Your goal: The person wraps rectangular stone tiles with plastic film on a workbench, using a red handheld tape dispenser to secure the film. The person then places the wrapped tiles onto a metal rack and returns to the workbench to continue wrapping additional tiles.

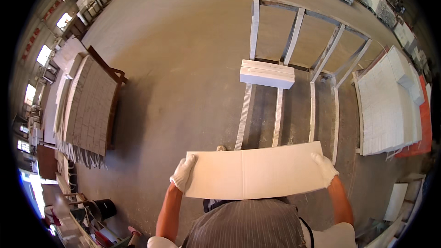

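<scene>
at lower centre, gloved left hand (183, 173) and right hand (325, 170) grip a pale panel (255, 172) by its ends; an uneven grip could let it slip.

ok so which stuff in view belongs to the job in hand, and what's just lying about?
Job in hand:
- white panel, held at its ends by left grip and right grip
- likely the rack ahead and the white stack on it

Apparently just around:
- left panel pile
- right panel pile
- black bucket
</scene>
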Action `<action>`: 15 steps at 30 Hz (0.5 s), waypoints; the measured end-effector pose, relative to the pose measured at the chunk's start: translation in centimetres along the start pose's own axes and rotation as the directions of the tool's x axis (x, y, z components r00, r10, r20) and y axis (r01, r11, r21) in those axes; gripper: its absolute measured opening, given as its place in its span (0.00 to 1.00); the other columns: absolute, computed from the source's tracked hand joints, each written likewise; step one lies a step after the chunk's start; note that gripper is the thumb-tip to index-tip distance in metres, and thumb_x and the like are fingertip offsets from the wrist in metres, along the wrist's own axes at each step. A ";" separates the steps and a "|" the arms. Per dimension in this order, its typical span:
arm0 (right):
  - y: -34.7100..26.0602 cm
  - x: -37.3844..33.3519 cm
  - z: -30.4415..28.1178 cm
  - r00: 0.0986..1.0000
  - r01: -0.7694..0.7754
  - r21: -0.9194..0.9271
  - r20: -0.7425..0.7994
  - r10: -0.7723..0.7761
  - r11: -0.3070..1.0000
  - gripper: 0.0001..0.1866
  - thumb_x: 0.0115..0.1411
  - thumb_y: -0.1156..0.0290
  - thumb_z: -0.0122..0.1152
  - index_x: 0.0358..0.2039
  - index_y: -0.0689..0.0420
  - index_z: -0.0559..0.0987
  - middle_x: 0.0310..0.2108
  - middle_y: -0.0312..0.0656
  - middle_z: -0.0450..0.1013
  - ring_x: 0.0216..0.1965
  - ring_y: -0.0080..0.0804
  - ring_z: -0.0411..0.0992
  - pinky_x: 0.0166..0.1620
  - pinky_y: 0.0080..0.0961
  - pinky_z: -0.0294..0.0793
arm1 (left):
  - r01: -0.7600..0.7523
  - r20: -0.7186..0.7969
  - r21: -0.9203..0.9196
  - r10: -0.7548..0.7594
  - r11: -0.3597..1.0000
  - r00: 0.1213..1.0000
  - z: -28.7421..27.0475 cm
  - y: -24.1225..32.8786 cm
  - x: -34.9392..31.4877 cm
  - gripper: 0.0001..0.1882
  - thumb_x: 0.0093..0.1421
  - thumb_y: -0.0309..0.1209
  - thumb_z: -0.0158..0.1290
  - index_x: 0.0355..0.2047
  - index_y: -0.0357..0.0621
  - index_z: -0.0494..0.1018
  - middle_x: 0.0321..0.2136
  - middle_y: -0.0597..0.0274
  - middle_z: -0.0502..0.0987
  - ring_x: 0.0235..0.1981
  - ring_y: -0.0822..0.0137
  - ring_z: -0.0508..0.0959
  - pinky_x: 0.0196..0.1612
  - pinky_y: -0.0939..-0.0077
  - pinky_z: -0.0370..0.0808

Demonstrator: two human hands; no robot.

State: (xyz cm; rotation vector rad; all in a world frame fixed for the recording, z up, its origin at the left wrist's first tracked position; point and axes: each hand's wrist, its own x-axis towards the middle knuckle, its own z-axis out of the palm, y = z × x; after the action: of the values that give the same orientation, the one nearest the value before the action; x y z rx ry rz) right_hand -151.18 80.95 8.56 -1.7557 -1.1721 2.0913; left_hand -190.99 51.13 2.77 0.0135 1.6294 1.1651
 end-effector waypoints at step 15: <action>-4.5 -1.2 13.2 0.978 0.013 0.161 -0.206 0.020 0.987 0.31 0.63 0.53 0.58 0.58 0.64 0.70 0.51 0.43 0.73 0.48 0.31 0.72 0.51 0.31 0.72 | -0.026 0.230 0.049 0.014 0.998 0.973 -8.4 15.8 9.5 0.32 0.65 0.54 0.49 0.49 0.32 0.69 0.38 0.57 0.77 0.35 0.68 0.79 0.38 0.69 0.79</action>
State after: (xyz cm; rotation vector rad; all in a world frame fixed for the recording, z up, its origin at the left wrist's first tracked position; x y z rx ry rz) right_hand -164.12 77.34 12.33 -1.8461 -0.9163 1.8904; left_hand -209.49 58.85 5.98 0.1923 1.4566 1.0935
